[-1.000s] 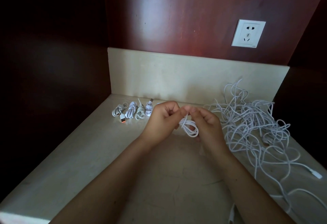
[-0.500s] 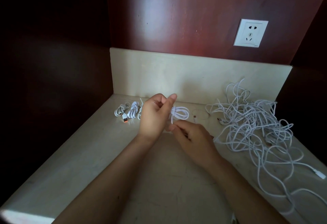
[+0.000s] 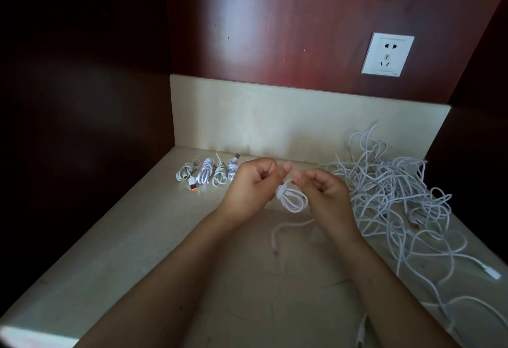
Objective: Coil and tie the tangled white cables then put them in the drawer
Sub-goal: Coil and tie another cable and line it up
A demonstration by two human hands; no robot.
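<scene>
Head view showed both hands raised over the pale tabletop (image 3: 137, 251), working a small coil (image 3: 292, 199) of white cable between them. The left hand (image 3: 253, 185) had its fingers curled in, thumb and forefinger meeting at the coil's top. The right hand (image 3: 321, 193), fingers also curled, pinched the same spot from the other side. The coil's loops hung below the fingertips, and its loose end (image 3: 277, 233) trailed down onto the tabletop between the forearms. Just beside the right hand lay the tangled pile (image 3: 395, 190) of white cables, spreading toward the right edge. Behind the left hand, four tied bundles (image 3: 209, 175) lay in a row near the back upstand (image 3: 275, 116), one with an orange-tipped plug (image 3: 193, 184). A white wall socket (image 3: 387, 54) sat on the dark red panel above.
</scene>
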